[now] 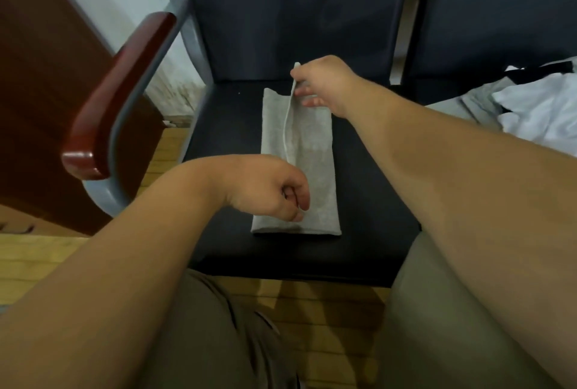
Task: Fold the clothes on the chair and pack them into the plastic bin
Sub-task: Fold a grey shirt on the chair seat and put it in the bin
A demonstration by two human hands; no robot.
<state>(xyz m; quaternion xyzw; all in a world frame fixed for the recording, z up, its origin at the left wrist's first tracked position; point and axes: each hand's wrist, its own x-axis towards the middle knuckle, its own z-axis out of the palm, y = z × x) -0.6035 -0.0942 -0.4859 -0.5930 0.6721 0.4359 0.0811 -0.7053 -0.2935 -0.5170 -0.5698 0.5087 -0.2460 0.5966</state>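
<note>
Grey fabric garment [309, 151], folded into a long narrow strip, flat on the middle of the black padded chair seat [224, 139], lengthwise from near the seat's front edge toward its back. One long pale edge of the strip lifted off the rest, standing up along the strip's centre line.

Far end of that raised edge pinched in the grip of the right hand [327, 86], thumb and forefinger closed on it, remaining fingers loosely spread just above the cloth, toward the back of the seat. Near end of the same edge taken by the left hand [268, 189], grip narrow, fingers curled in on the cloth toward the front of the seat; the pinch itself partly hidden behind the knuckles. Both bare forearms reaching in over the seat's front edge.

Dark upright backrest [296, 14] rising directly behind the seat. Glossy reddish-brown wooden armrest [118, 92] on a grey metal frame, left of the seat and above it. Loose heap of white and grey clothes [537, 107] right of the seat, well apart from the strip. Pale wooden plank floor [327, 310] below the seat's front edge, olive-grey trouser legs [218, 326] in front of it.
</note>
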